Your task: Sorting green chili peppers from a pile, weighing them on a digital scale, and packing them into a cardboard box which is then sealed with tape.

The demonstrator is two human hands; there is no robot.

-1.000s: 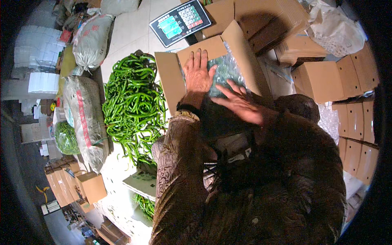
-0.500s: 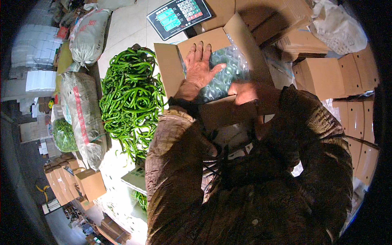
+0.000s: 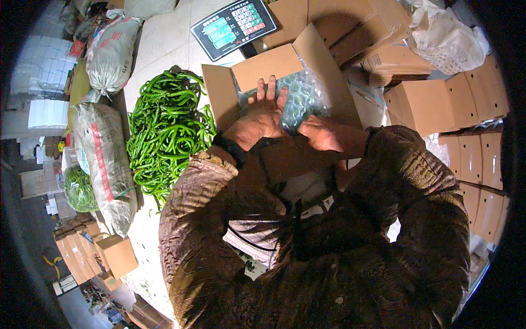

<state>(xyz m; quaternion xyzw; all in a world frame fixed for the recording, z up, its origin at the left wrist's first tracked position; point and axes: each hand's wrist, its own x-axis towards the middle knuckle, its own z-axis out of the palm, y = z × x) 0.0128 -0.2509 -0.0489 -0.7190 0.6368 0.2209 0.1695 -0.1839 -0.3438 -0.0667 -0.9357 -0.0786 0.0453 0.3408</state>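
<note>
An open cardboard box (image 3: 219, 93) holds a sheet of bubble wrap (image 3: 307, 93) over greenish contents that I cannot make out. My left hand (image 3: 263, 115) rests on the wrap at the box's left, fingers spread. My right hand (image 3: 320, 131) is curled closed at the near right edge of the wrap and box; what it grips is hidden. Left of the box lies a long heap of green chilli peppers (image 3: 164, 131). A black scale display (image 3: 233, 30) with lit screens stands beyond the box.
Stuffed woven sacks (image 3: 104, 164) and a bag of greens (image 3: 79, 189) line the left. Flattened cardboard (image 3: 345, 27) lies behind the box, a white sack (image 3: 444, 38) at the back right. More cartons are stacked at the right (image 3: 455, 98) and lower left (image 3: 115, 257).
My left hand has slid down toward the near side of the wrap. My right hand has changed from spread fingers to curled at the near right edge.
</note>
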